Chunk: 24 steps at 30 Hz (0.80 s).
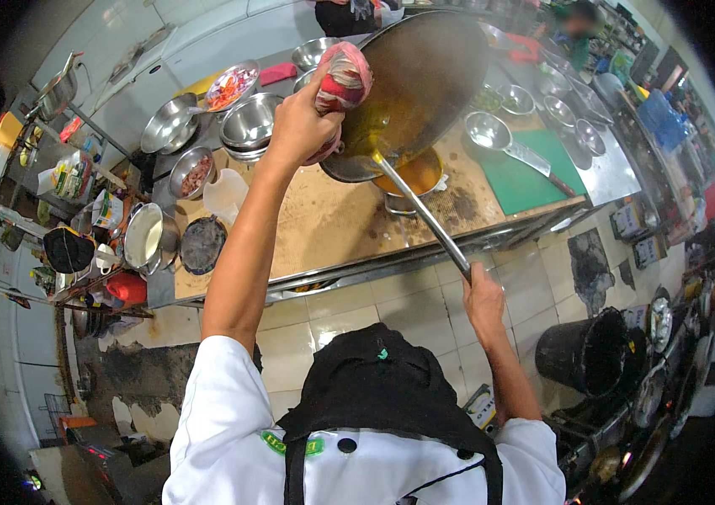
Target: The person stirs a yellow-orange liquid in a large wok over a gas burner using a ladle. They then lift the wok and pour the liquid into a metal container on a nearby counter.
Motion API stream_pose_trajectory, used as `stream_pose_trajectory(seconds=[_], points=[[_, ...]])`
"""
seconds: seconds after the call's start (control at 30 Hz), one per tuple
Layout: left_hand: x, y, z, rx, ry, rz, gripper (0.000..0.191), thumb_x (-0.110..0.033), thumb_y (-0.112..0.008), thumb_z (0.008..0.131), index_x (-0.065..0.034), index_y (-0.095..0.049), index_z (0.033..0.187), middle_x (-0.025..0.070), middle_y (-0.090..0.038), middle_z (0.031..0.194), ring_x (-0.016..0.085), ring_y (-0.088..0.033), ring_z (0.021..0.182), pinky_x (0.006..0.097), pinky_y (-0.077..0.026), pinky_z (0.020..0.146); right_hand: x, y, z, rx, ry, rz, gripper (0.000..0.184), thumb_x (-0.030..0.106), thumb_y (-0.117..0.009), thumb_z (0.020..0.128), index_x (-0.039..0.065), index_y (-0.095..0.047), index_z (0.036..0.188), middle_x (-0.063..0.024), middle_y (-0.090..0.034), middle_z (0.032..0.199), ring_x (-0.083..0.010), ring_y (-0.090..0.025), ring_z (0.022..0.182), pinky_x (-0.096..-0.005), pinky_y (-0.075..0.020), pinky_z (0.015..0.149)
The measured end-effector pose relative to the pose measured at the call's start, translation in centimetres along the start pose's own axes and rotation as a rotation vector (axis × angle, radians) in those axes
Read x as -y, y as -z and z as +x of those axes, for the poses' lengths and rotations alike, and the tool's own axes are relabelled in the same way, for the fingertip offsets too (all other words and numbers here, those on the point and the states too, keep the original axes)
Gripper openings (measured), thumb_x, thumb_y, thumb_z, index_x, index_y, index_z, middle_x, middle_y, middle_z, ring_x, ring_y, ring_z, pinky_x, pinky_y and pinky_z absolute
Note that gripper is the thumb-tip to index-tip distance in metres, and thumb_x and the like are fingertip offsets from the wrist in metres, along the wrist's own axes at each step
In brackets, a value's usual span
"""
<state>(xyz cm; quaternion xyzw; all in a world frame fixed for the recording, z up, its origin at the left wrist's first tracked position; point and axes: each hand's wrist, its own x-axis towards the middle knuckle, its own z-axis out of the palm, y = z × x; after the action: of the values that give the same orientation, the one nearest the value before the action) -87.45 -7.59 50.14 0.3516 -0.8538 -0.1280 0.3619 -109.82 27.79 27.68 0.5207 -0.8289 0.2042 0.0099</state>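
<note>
My left hand (307,123) is closed around the cloth-wrapped handle (346,76) of a large dark wok (433,76). The wok is tilted over a metal pot (400,205) on the table, and its lower rim hangs just above the pot. Orange-yellow liquid (417,180) shows in the pot, and more wet yellow residue lines the wok. In my right hand (483,297) is the long metal handle of a ladle or spatula (423,211), whose far end rests at the wok's lower rim. Steam blurs part of the wok.
Stacked steel bowls (250,120), a bowl of chopped meat (196,177) and a plate of sliced vegetables (231,87) stand at the left. A steel dipper (488,129) lies partly on a green cutting board (521,170). A black bin (578,353) stands at right; other people are beyond the table.
</note>
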Motion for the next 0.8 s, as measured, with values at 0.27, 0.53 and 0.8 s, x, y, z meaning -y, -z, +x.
stream_pose_trajectory(seconds=[0.27,0.53,0.8], points=[[1.0,-0.2,-0.8,-0.038,0.015,-0.018,0.078,-0.02,-0.076,0.073,-0.0154,-0.049,0.146,0.0264,-0.07,0.103,0.046,-0.067,0.096,0.0496,-0.054,0.087,-7.5,2.1,1.0,-0.09,-0.024,-0.041,0.016,0.022,-0.067,0.093,0.011,-0.056,0.093,-0.0184,-0.065,0.08,-0.044,-0.063,0.072,-0.0511,-0.0484,0.059],[-0.4,-0.5,-1.5,-0.057,0.052,-0.021,0.078,-0.018,-0.077,0.072,-0.0137,-0.05,0.145,0.0258,-0.07,0.104,0.045,-0.067,0.096,0.0492,-0.054,0.087,-4.6,-2.4,4.9,0.036,-0.068,0.031,0.026,0.031,-0.065,0.096,0.008,-0.053,0.101,-0.0236,-0.065,0.082,-0.0477,-0.063,0.078,-0.0546,-0.0475,0.063],[-1.8,-0.8,-2.5,-0.115,0.04,0.0,0.073,-0.016,-0.075,0.073,-0.0139,-0.053,0.142,0.0266,-0.069,0.105,0.046,-0.066,0.097,0.0492,-0.054,0.087,-8.6,-0.1,2.1,0.071,-0.125,0.341,0.033,0.035,-0.066,0.096,0.004,-0.057,0.102,-0.0199,-0.065,0.08,-0.042,-0.065,0.076,-0.0492,-0.0481,0.067]])
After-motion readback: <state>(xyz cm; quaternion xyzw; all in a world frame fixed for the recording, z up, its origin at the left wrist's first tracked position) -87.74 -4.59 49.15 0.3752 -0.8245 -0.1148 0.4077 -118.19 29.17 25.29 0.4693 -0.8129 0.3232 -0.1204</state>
